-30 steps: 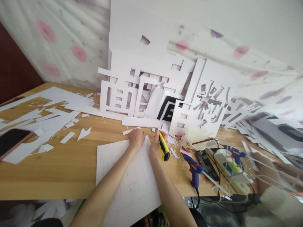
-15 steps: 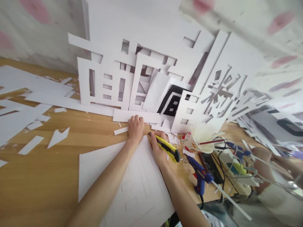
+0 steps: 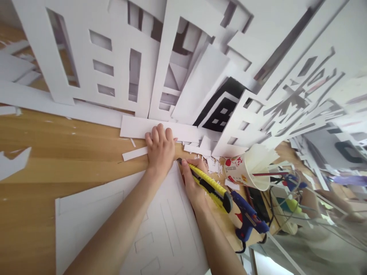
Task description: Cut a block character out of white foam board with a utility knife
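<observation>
My right hand (image 3: 196, 181) grips a yellow and black utility knife (image 3: 212, 185), its tip pointing up and left near the far corner of a white board (image 3: 160, 225). Pencil-drawn rectangles and lines cover that board, which lies beneath both forearms. My left hand (image 3: 161, 147) is closed, knuckles up, its curled fingers over the lower edge of a long white board strip (image 3: 134, 128). Its fingertips are partly hidden. Beside the left hand lies a thinner white strip (image 3: 134, 153). Small white scraps (image 3: 213, 164) are scattered just beyond the knife.
Large white cut-out boards (image 3: 114, 72) lean along the back. At right stand a paper cup (image 3: 243, 172) full of translucent sticks, a blue glue gun (image 3: 248, 217) and tangled cables. Another person's blurred arm (image 3: 329, 202) is at the far right. A pointed offcut (image 3: 14, 162) lies left.
The camera view has come closer to the leaning boards, so things appear larger. Both hands keep nearly the same places, the left on the strip and the right holding the knife.
</observation>
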Action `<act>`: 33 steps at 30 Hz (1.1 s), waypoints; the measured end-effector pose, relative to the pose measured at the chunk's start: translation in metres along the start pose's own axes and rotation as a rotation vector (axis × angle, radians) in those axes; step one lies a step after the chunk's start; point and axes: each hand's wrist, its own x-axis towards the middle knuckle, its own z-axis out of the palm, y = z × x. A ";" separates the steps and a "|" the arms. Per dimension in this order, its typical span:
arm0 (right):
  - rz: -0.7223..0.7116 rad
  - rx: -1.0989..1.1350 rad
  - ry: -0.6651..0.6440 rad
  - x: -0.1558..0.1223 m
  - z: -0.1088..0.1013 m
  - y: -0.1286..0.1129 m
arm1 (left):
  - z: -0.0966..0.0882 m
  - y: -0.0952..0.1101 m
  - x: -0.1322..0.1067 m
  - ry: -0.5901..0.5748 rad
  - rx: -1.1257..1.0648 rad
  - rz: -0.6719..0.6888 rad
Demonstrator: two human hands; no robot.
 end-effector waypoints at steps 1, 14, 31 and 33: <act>0.011 0.002 -0.008 0.000 -0.001 -0.001 | 0.000 0.000 0.000 -0.005 -0.001 0.000; 0.010 0.038 -0.042 0.001 -0.006 -0.011 | 0.001 0.000 0.000 -0.018 -0.026 -0.007; -0.056 -0.077 -0.105 0.002 -0.011 -0.018 | 0.002 -0.001 0.000 -0.024 -0.077 -0.026; -0.056 -0.059 -0.112 0.002 -0.014 -0.018 | 0.001 -0.001 0.000 -0.039 -0.088 -0.035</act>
